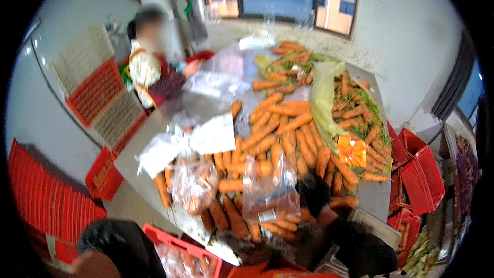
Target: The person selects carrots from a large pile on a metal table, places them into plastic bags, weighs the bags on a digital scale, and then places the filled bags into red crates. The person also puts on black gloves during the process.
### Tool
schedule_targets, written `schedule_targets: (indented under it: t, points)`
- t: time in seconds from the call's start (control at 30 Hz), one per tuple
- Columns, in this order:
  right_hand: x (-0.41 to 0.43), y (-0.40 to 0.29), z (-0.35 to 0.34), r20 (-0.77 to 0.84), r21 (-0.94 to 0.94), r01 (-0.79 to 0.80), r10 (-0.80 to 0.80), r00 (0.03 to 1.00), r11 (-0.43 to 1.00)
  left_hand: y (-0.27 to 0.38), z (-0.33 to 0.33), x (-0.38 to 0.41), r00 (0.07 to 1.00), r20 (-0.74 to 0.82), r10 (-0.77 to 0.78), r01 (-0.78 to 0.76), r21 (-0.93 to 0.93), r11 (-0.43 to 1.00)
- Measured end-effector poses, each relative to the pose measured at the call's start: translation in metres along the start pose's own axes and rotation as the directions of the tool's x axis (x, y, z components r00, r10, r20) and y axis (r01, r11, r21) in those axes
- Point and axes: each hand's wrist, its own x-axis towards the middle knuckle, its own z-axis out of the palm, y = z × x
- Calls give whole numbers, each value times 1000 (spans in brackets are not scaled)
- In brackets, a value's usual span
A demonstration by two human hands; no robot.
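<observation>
My right hand (pixel 313 194), in a black glove, is over the carrots at the right edge of a clear plastic bag (pixel 266 189). Its fingers are blurred, and whether it touches the bag is unclear. At the lower left, my left hand (pixel 119 243) looks like a dark gloved shape beside a red crate (pixel 181 241) of bagged carrots; its fingers cannot be made out. Loose carrots (pixel 266 131) cover the metal table (pixel 374 204). A filled clear bag of carrots (pixel 195 185) lies left of the flat bag, below white plastic sheets (pixel 208 135).
An open yellow-green sack (pixel 324 100) of carrots with greens lies at the table's right, an orange packet (pixel 352 151) at its edge. Red crates (pixel 420 173) stand right of the table, stacked crates (pixel 42 200) at left. Another person (pixel 154 73) is at the table's far left.
</observation>
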Motion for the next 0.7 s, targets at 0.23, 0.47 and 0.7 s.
schedule_targets:
  t: [0.23,0.47,0.7]
  points:
    - [-61,-19,-58,-71,97,-104,111,991,990,34,19,10,996,-87,22,-24,-29,999]
    - [-129,59,-37,-252,-421,233,-360,898,877,63,32,20,987,-155,36,-34,15,999]
    - [-153,-8,-74,-4,223,12,-11,1000,975,119,6,10,843,-537,33,17,88,996]
